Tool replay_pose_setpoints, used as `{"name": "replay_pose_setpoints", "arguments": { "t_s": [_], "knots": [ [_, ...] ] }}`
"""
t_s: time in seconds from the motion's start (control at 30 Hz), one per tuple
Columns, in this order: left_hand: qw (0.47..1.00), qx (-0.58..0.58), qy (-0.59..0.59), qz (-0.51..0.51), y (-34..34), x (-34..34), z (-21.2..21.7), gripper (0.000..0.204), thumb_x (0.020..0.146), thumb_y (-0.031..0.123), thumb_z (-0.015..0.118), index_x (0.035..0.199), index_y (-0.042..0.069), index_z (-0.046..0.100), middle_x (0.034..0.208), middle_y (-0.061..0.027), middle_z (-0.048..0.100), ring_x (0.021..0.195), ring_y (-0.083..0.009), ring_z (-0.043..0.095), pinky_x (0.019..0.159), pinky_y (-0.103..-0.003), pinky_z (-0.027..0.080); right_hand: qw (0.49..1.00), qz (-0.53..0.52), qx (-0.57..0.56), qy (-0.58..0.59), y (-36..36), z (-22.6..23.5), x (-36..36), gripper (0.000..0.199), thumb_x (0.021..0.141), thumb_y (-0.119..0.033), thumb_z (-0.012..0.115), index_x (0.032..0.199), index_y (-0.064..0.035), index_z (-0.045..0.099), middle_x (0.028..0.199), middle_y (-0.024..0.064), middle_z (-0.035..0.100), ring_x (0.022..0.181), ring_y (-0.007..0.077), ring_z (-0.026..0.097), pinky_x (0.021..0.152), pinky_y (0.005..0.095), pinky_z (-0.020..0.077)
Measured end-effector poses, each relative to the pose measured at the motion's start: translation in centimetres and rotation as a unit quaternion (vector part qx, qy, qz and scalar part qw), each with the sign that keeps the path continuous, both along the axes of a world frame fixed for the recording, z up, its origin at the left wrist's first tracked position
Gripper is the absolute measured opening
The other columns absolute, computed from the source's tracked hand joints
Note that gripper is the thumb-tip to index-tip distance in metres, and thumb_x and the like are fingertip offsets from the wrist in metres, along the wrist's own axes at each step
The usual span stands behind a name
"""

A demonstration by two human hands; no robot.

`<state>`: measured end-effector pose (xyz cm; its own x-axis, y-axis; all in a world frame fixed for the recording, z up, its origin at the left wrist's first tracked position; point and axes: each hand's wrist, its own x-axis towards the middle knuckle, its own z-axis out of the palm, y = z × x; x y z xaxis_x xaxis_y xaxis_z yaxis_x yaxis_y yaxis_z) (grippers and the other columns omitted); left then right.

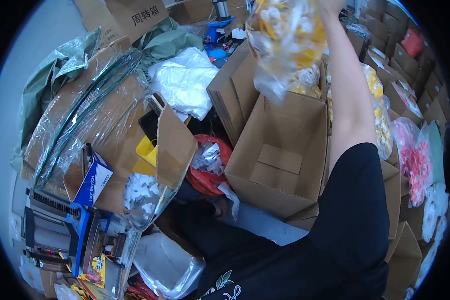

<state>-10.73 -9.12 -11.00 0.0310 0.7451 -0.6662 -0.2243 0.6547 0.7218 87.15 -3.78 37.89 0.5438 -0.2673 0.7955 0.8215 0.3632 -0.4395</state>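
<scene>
My right hand (332,7) is at the top edge, with the bare arm stretched up and forward. Its fingers are closed on the top of a clear plastic bag (287,42) filled with yellow and white pieces. The bag hangs tilted and a little blurred above the far edge of an open cardboard box (277,145). Only folded bottom flaps show inside that box. Behind the hanging bag, another bag of yellow and white pieces (307,80) is partly hidden. I do not see my left hand.
Flattened cardboard (235,92) leans left of the box, beside a red bag of paper scraps (210,160). A machine with blue parts (60,235) stands at lower left. Bags of pink pieces (415,155) and stacked cartons (385,30) line the right side.
</scene>
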Motion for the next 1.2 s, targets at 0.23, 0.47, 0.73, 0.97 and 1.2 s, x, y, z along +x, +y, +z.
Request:
{"name": "replay_pose_setpoints", "arguments": {
  "t_s": [0.23, 0.47, 0.73, 0.97, 1.2],
  "knots": [
    [0.999, -0.003, -0.03, 0.025, -1.2, 0.2, 1.0, 0.064, 0.097, 0.042, 0.048, 0.143, 0.001, 0.033, 0.142, -0.0187, 0.042, 0.128, -0.0311, 0.043, 0.108, -0.044, 0.035, 0.726, -0.099, -0.667, 0.134, 1.6, -27.0, 4.5, 0.035, 0.074, -0.031, 0.071, 0.097, -0.0053, 0.07, 0.081, 0.0115, 0.07, 0.074, 0.0242, 0.067, 0.07, 0.0372, 0.053],
    [0.999, -0.018, -0.003, 0.027, 1.1, 1.5, 2.9, 0.059, 0.099, 0.037, 0.043, 0.146, 0.005, 0.03, 0.148, -0.0157, 0.035, 0.131, -0.0311, 0.041, 0.109, -0.045, 0.036, 0.685, 0.036, -0.701, 0.194, 3.7, -38.7, -2.1, 0.023, 0.078, -0.025, 0.067, 0.096, -0.0124, 0.074, 0.101, 0.0129, 0.071, 0.095, 0.0257, 0.068, 0.087, 0.0361, 0.0522],
    [0.997, 0.08, 0.004, -0.013, 6.9, -5.4, -7.3, 0.042, 0.097, 0.032, 0.048, 0.129, 0.006, 0.045, 0.127, -0.0145, 0.049, 0.114, -0.0272, 0.05, 0.095, -0.04, 0.044, 0.662, 0.362, -0.647, -0.114, 10.1, -36.2, -28.5, 0.025, 0.086, -0.02, 0.064, 0.107, -0.0062, 0.068, 0.099, 0.0137, 0.069, 0.093, 0.0256, 0.067, 0.082, 0.0368, 0.0519],
    [0.978, 0.172, 0.114, -0.036, 13.8, -4.6, -8.5, 0.029, 0.096, 0.028, 0.051, 0.114, 0.006, 0.05, 0.109, -0.0117, 0.054, 0.096, -0.0234, 0.054, 0.08, -0.037, 0.047, 0.493, 0.508, -0.621, -0.335, 8.0, -40.1, -52.6, 0.025, 0.082, -0.025, 0.061, 0.099, -0.0072, 0.067, 0.098, 0.0145, 0.067, 0.093, 0.0345, 0.064, 0.077, 0.0468, 0.051],
    [0.947, 0.216, 0.238, -0.014, 13.9, -8.4, -11.7, 0.019, 0.095, 0.024, 0.054, 0.099, 0.005, 0.055, 0.09, -0.009, 0.059, 0.078, -0.0195, 0.059, 0.065, -0.033, 0.051, 0.434, 0.479, -0.614, -0.453, 4.0, -45.7, -61.7, 0.014, 0.079, -0.022, 0.059, 0.082, -0.0113, 0.067, 0.072, 0.0096, 0.065, 0.08, 0.0297, 0.064, 0.081, 0.0525, 0.0395]
  ]
}}
